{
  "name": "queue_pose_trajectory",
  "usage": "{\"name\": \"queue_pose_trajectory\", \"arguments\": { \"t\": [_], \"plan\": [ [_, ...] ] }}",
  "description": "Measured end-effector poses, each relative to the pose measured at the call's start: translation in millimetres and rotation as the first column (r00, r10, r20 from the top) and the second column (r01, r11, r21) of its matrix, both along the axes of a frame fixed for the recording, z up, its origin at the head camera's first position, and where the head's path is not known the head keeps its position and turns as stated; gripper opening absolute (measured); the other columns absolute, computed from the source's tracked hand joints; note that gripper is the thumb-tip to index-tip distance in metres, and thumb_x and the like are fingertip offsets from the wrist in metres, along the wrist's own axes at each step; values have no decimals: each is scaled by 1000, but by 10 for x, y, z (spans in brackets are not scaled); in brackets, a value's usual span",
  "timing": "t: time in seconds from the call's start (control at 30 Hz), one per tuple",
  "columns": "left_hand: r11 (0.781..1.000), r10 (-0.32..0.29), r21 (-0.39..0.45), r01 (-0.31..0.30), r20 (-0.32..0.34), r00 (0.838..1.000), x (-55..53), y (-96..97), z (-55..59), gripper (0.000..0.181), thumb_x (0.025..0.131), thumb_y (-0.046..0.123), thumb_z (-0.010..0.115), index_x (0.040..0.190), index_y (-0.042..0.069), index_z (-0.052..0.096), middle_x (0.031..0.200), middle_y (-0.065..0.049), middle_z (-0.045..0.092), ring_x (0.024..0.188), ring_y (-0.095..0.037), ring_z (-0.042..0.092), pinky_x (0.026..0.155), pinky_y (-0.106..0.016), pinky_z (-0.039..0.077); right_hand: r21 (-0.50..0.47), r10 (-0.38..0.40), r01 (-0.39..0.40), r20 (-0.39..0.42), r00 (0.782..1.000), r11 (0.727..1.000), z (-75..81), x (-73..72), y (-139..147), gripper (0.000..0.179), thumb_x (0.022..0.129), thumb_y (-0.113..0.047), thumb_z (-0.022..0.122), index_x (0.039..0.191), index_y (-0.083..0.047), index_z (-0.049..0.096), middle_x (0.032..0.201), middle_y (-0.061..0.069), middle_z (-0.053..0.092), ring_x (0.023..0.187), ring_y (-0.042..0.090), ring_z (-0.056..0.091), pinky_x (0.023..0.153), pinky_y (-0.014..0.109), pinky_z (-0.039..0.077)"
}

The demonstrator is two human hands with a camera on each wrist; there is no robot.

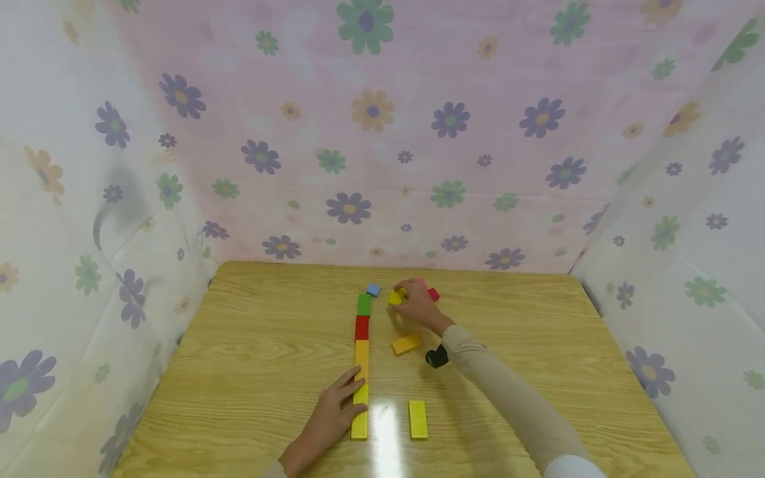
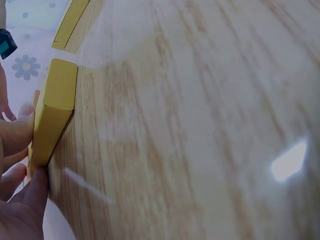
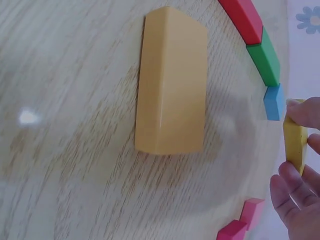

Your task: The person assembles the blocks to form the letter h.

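Floral cloth (image 1: 370,153) is hanging behind a wood-grain table (image 1: 257,332) and along 2 of its sides, showing pink at the back and white at the sides; light is glaring off the tabletop near its front. Just left of that glare, blocks are forming 1 straight row, running from far to near: a green block (image 1: 364,305), a red block (image 1: 362,328), an orange block (image 1: 361,355), then yellow (image 1: 359,428) at the near end; a small blue block (image 1: 373,290) is sitting just beside the green one's far end.

The left hand (image 1: 329,410) is gripping nothing; its fingers are spreading loosely and resting against the row's orange and yellow part. The right hand (image 1: 422,309) is pinching a yellow block (image 3: 296,142) between thumb and fingers, right of the blue block; whether that block is touching the table, I cannot tell.

Beyond the right hand, 1 pink block (image 3: 252,212) and 1 crimson block (image 3: 232,231) are lying together; 1 loose orange block (image 1: 406,344) is lying nearer, and 1 loose yellow block (image 1: 418,419) is lying nearer again, right of the row.
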State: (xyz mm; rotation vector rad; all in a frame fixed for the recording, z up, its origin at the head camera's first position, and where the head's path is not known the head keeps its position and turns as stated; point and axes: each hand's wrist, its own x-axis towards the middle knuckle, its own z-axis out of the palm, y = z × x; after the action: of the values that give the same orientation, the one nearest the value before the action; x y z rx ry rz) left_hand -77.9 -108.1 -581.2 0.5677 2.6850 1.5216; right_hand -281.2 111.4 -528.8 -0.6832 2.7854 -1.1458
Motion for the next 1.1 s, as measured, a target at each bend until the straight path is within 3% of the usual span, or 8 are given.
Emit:
{"name": "queue_pose_trajectory", "arguments": {
  "t": [0.33,0.63,1.1],
  "plan": [
    [1000,-6,-6,6,8,1000,-7,0,5,51,88,22,67,129,-6,54,145,-14,40,131,-35,38,100,-46,40,-30,68,-70,-47,997,997,122,111,99,41,80,-5,74,116,8,59,115,18,52,90,35,52,78,40,49],
    [1000,-19,7,19,45,999,-5,-2,5,52,87,18,68,130,-6,52,147,-14,38,133,-34,35,100,-44,40,16,99,-98,-53,994,995,132,196,151,41,82,-8,74,118,5,58,115,13,56,91,36,53,76,38,48],
    [1000,-23,5,23,44,999,12,13,9,52,87,15,68,131,-7,51,146,-15,38,132,-36,36,99,-43,42,23,94,-93,-47,995,995,90,295,209,39,81,-9,75,115,0,60,116,8,54,87,22,52,73,33,49]
  ]
}}
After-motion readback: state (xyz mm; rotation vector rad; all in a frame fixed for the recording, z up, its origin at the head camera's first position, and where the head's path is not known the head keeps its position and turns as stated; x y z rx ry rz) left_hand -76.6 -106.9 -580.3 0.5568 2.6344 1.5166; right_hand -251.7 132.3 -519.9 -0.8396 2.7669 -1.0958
